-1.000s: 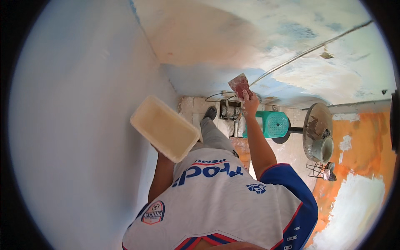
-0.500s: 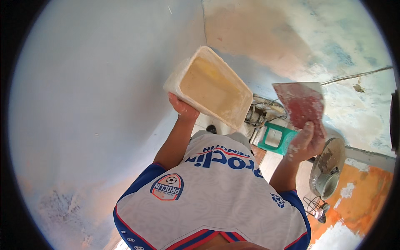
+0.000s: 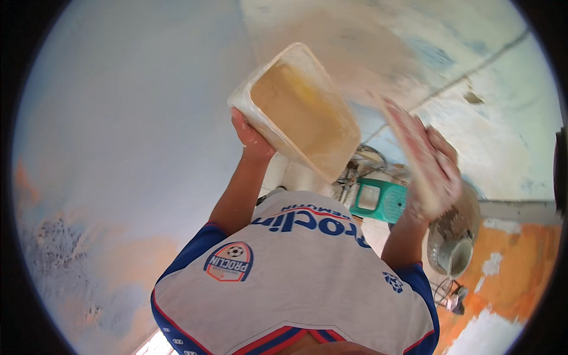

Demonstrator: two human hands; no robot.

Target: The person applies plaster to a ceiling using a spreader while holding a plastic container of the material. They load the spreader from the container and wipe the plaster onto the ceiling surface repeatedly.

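Observation:
My left hand (image 3: 253, 137) is closed on the near left side of an off-white rectangular plastic tub (image 3: 244, 97). The tub tilts so that its inside shows, with a tan bottom and a yellowish patch near the far end. To the right, my right hand (image 3: 442, 168) grips a broad red putty scraper (image 3: 408, 133) smeared with whitish filler. The scraper is turned nearly edge-on, slightly blurred, and held apart from the tub. The thumb side of that hand is partly hidden behind the scraper.
A green plastic stool (image 3: 393, 201) stands on the floor below, beside tangled cables and tools (image 3: 355, 168). Further right are a dirty round container (image 3: 438, 236) and a pale bucket (image 3: 455, 257). A patchy blue-grey wall (image 3: 130, 118) runs along the left; an orange patched surface (image 3: 515, 254) lies lower right.
The scraper has swung from showing its broad face to nearly edge-on, its top moving left toward the tub. The tub has shifted slightly up and left, still in my left hand.

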